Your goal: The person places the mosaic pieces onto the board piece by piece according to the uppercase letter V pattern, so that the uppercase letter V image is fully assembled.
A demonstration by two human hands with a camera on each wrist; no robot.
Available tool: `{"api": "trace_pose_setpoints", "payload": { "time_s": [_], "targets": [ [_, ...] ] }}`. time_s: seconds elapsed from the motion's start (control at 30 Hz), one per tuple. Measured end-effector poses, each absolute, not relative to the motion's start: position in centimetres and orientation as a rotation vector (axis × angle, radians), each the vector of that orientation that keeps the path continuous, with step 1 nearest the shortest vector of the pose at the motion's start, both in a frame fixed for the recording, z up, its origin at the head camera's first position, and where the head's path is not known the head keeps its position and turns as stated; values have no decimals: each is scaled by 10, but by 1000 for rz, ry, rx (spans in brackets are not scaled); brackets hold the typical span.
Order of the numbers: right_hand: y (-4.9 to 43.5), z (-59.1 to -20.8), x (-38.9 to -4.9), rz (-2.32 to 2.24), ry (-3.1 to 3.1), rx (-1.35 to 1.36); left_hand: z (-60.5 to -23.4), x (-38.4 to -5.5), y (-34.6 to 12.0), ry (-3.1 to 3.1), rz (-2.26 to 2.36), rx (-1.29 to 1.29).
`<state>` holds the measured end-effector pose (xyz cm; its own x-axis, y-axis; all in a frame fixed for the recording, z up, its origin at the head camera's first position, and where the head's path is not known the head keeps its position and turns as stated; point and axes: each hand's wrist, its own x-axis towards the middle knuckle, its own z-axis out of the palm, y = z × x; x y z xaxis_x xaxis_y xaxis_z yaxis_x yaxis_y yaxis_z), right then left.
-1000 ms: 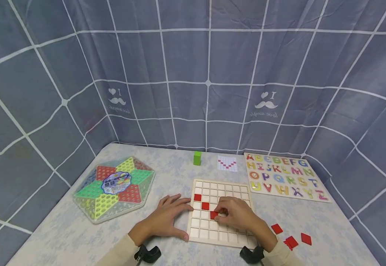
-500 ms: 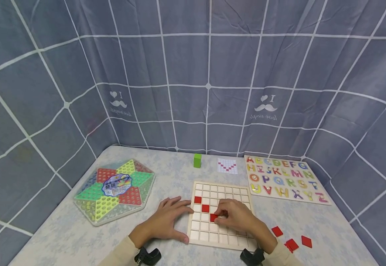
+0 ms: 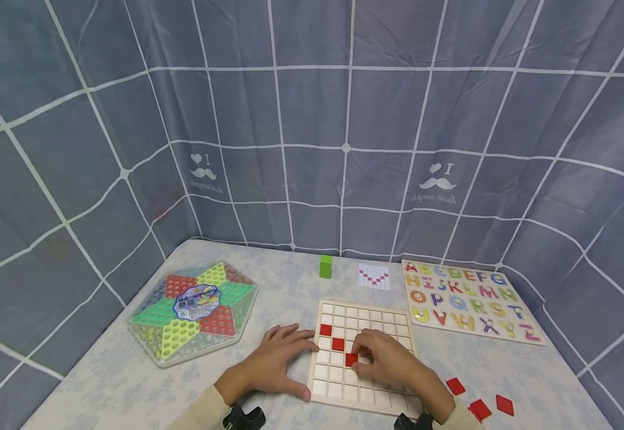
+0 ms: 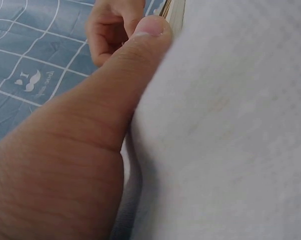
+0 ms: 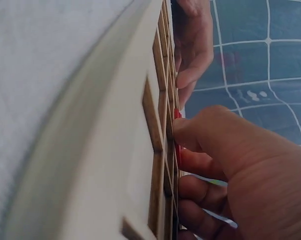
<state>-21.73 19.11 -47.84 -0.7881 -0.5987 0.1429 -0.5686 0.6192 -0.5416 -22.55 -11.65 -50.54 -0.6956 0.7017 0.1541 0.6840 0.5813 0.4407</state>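
Observation:
A square wooden grid board (image 3: pixel 335 389) lies on the table in front of me. My left hand (image 3: pixel 274 361) rests at its left edge with the fingers spread, fingertips and thumb against the frame. Over the middle of the board, my right hand (image 3: pixel 389 358) has thumb and index finger pinched at a red square tile (image 3: pixel 350 359), which sits at a cell. In the right wrist view this red tile (image 5: pixel 177 115) shows low between thumb and finger. Two more red tiles, one higher (image 3: pixel 325 329) and one lower (image 3: pixel 338 344), lie in cells up to the left, making a diagonal.
Several loose red tiles (image 3: pixel 479 409) lie to the right of my right forearm. Behind the board are a green block (image 3: pixel 325 267) and a pattern card (image 3: pixel 374 277). An alphabet board (image 3: pixel 470 301) lies back right, a hexagonal star game board (image 3: pixel 193 313) at left.
The head view has shifted slightly, so everything appears lower and further right. Both hands stay at the same spots on the board, the right one still at the third tile.

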Motion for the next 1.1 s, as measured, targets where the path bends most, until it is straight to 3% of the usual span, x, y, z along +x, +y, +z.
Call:
{"api": "trace_pose_setpoints", "payload": {
  "time_s": [0.37, 0.77, 1.1],
  "targets": [
    [240, -476, -204, -1232, 2671, -1043, -505, -227, -115, 2749, 735, 1206],
    [370, -481, -147, -1030, 2723, -582, -505, -226, -116, 2738, 744, 1206],
    [368, -495, -140, -1087, 2913, -510, -506, -228, -116, 2736, 764, 1182]
  ]
}}
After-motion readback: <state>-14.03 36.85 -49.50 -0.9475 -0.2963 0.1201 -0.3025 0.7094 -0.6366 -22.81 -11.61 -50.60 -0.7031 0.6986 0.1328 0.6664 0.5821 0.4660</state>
